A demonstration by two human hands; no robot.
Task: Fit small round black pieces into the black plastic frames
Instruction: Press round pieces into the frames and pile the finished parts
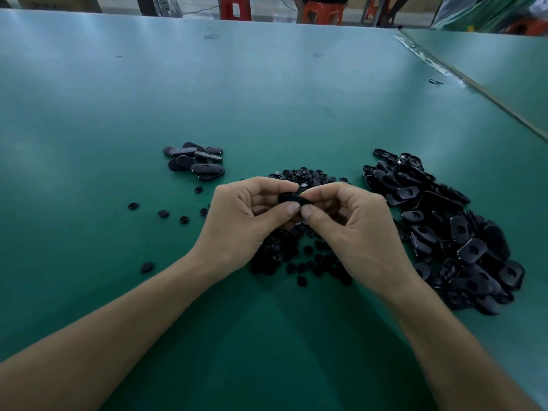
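Note:
My left hand (246,215) and my right hand (353,223) meet over the middle of the green table (267,99), thumbs almost touching. Between the fingertips of both hands sits one black plastic frame (292,197), mostly hidden by the fingers; whether a round piece is in it I cannot tell. Under and behind the hands lies a heap of small round black pieces (299,259). A big pile of black frames (444,229) lies to the right. A small stack of black frames (195,161) lies at the back left.
A few loose round pieces (163,214) are scattered left of my left hand, one more (146,266) nearer me. A seam with a second table (489,69) runs at the right. Red stools (321,11) stand beyond the far edge.

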